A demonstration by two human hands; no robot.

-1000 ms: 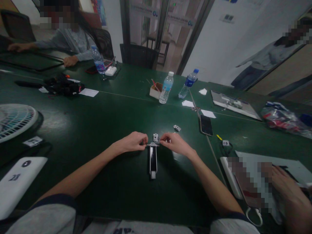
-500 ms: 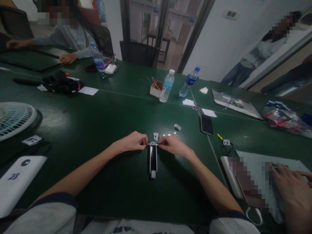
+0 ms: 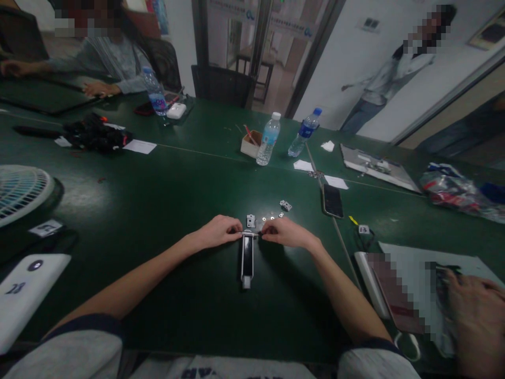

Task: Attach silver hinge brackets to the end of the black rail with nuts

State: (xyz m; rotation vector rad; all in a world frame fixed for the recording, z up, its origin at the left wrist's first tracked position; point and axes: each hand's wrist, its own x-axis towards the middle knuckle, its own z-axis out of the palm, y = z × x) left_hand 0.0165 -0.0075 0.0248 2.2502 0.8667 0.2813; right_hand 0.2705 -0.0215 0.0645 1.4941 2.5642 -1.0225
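A long, narrow metal piece with a black face (image 3: 248, 255) lies on the green table in front of me, its silver block end towards me. Across its far end runs a thin metal rod (image 3: 249, 235). The fingertips of my left hand (image 3: 221, 230) pinch the rod's left end. My right hand (image 3: 282, 232) is closed in a pinch at the rod's right end; what sits between those fingertips is too small to make out. Just beyond lies a small metal bracket (image 3: 251, 221), with several small rings (image 3: 272, 218) and a second bracket (image 3: 285, 205) to its right.
Two water bottles (image 3: 269, 139) (image 3: 303, 132) and a small box (image 3: 250, 145) stand farther back. A phone (image 3: 332, 200) lies to the right, near another person's hand (image 3: 475, 305). On the left are a white power bank (image 3: 31, 300) and a fan (image 3: 26, 192).
My right hand has shifted slightly right, showing more of the rod's right end. My left hand stays at the left end. The view has moved a little.
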